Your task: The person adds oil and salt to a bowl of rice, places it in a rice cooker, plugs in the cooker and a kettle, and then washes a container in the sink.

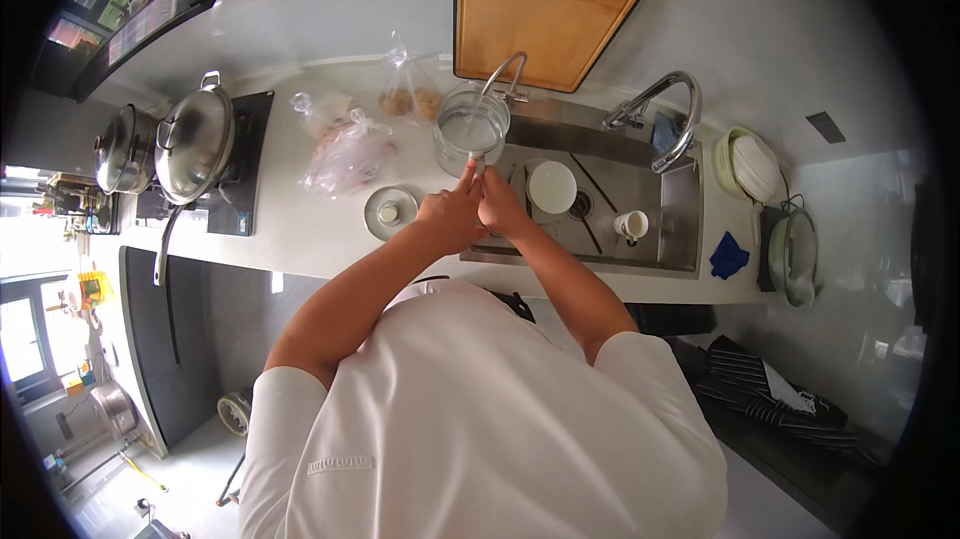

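A clear glass pot [472, 123] stands at the sink's left back corner, below the thin curved faucet [510, 68]. Water is visible inside it, and its handle [477, 158] points towards me. My right hand [504, 203] is wrapped around the handle from the right. From the left, my left hand [450, 218] grips it too, two fingers stretched along its top and the thumb spread lower down; part of this grip is hidden where the hands meet. Left of my left hand, a round glass lid with a pale knob [388, 213] lies on the counter.
Inside the steel sink [679, 228] are a white bowl [553, 187], a mug [631, 225] and dark chopsticks [592, 183]. Plastic bags of food [349, 156] lie left of the pot. A lidded wok [195, 145] sits on the cooktop; a larger faucet [664, 111] arches over the sink.
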A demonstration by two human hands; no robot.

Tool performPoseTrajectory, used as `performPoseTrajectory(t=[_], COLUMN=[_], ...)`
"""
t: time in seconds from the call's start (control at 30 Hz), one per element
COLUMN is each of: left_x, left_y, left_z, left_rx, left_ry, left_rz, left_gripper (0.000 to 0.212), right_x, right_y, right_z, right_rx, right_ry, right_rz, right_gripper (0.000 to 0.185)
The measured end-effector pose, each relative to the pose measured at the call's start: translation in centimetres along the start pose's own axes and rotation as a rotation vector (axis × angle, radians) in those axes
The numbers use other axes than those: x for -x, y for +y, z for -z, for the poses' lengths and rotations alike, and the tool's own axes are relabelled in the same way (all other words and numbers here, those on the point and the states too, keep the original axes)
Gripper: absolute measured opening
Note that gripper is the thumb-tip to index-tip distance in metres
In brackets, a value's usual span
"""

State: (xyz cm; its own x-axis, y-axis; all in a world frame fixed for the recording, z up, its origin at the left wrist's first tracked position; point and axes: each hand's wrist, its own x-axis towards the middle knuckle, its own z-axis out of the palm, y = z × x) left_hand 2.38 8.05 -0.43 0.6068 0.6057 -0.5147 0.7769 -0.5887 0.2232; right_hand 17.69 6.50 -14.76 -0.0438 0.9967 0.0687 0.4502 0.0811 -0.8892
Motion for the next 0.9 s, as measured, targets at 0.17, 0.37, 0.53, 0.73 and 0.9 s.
performPoseTrajectory(t=[0.17,0.37,0.53,0.73,0.9], left_x=[-1.4,-5.2,-6.8,-9.3,-9.7], left_y=[-1.6,-0.9,1.0,-0.7,-2.1], left_z=[-4.1,-5.1,-2.5,-3.5,-4.7], left_rx=[-0.054,0.296,0.788,0.879,0.77], left_ry=[0.264,0.247,0.25,0.298,0.364], left_rz=[-0.047,0.246,0.52,0.561,0.548], left_gripper=[0.079,0.048,0.066,0.067,0.062], right_x=[-0.1,0.0,0.3,-0.1,-2.9], right_y=[-1.2,-2.0,-0.9,-3.9,0.6], right_z=[-0.2,-0.1,0.5,1.5,6.3], right_rx=[0.119,0.007,-0.078,-0.049,-0.103], right_ry=[-0.008,-0.006,-0.034,0.033,-0.59], right_rz=[0.077,-0.013,-0.067,-0.195,-0.363], right_gripper=[0.027,0.026,0.026,0.026,0.035])
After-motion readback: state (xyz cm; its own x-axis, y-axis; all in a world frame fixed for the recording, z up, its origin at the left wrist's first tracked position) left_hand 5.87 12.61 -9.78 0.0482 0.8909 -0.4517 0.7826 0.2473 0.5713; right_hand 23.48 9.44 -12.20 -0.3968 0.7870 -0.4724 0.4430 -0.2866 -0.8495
